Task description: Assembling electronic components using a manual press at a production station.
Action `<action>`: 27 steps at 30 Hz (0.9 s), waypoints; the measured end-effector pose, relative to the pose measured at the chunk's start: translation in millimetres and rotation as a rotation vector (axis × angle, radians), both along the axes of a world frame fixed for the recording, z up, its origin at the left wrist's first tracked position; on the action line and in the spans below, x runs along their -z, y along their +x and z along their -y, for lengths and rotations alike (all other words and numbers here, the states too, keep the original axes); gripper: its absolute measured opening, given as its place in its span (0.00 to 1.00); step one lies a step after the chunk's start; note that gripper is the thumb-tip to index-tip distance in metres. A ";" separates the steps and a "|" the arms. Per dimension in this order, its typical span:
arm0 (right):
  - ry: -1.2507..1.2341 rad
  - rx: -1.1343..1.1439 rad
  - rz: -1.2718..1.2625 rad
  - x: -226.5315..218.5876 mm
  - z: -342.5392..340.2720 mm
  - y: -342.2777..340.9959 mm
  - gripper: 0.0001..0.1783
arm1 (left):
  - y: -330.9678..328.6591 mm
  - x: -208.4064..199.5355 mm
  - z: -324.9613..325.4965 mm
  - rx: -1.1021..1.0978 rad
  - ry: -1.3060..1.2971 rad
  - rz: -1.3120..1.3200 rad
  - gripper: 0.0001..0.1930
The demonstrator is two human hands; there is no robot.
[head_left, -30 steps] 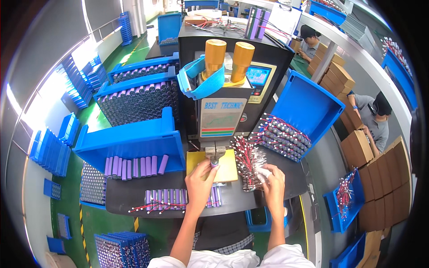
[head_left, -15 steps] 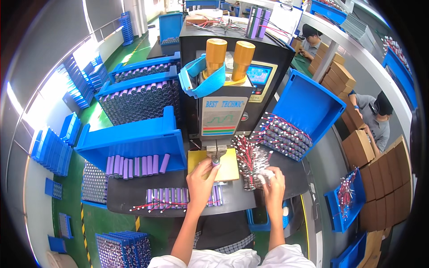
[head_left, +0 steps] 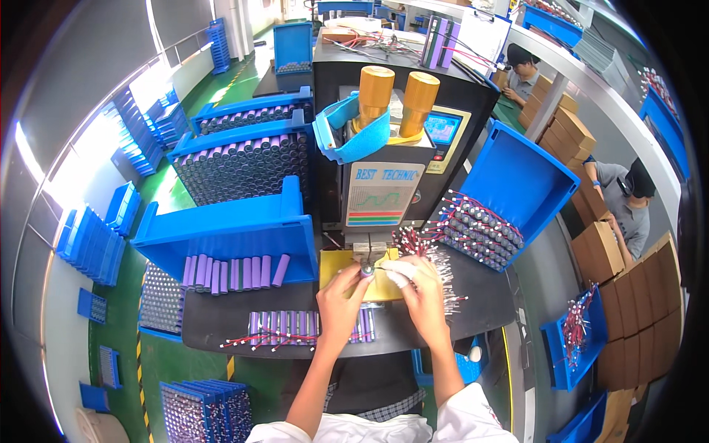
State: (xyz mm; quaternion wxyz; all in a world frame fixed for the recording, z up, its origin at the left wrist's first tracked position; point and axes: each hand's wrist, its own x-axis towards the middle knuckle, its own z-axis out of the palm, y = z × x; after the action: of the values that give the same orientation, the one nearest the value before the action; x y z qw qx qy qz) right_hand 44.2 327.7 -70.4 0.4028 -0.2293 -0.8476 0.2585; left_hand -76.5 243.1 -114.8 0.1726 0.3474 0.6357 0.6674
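My left hand (head_left: 340,301) pinches a purple cylindrical battery cell (head_left: 367,273) upright, its end just below the electrode holder (head_left: 369,251) of a spot welding machine (head_left: 380,193). Close on its right, my right hand (head_left: 422,297), white covers on its fingertips, is closed on what looks like a thin wire lead (head_left: 379,267) touching the cell's top. The fingers hide most of that lead. Beneath both hands lies a yellow plate (head_left: 332,272). A heap of red, black and white wire leads (head_left: 447,275) lies beside my right hand, partly covered by it.
A row of purple cells with leads (head_left: 284,326) lies along the table's near edge. A tilted blue bin (head_left: 229,221) holding purple cells stands left; another blue bin (head_left: 509,173) with wired cells leans right. Filled blue trays (head_left: 244,166) stand behind. Two people work at far right.
My right hand has moved left from the heap of leads to the cell, and its fingers now meet it beside my left hand. The whole view has shifted slightly.
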 end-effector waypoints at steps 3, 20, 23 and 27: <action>0.036 -0.027 0.018 -0.9 -0.2 -4.5 0.13 | 0.7 -3.1 0.7 -0.009 -0.018 -0.028 0.11; 0.175 -0.005 0.061 -11.5 7.4 -10.9 0.12 | -0.1 7.7 -2.8 -0.099 0.009 -0.145 0.11; 0.191 -0.011 0.063 -11.4 6.4 -11.5 0.13 | 0.1 8.5 -4.2 -0.117 0.013 -0.150 0.11; 0.188 -0.016 0.076 -11.6 6.0 -11.4 0.14 | 0.2 9.3 -4.6 -0.117 0.027 -0.146 0.10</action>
State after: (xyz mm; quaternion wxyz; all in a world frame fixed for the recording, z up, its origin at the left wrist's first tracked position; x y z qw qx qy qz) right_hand 32.8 321.7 -58.9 0.3881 -0.1933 -0.8846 0.1720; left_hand -76.3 247.7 -124.1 0.0819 0.3598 0.6568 0.6576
